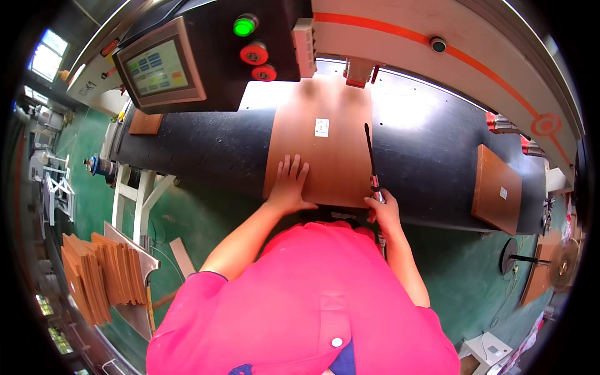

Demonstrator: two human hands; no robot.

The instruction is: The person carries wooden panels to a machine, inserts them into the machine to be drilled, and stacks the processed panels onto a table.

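Observation:
A brown wood-look panel lies lengthwise on the black machine table in front of me, with a small white label on its face. My left hand rests on the panel's near left part, fingers spread. At the near right corner, my right hand is closed round an air blow gun. Its long thin black nozzle points away from me along the panel's right edge. The fingers hide most of its handle.
A machine beam spans the table's far side, carrying a control screen and buttons. Another labelled panel lies at the right, a small piece at the far left. Stacked boards stand lower left; a round-based stand is lower right.

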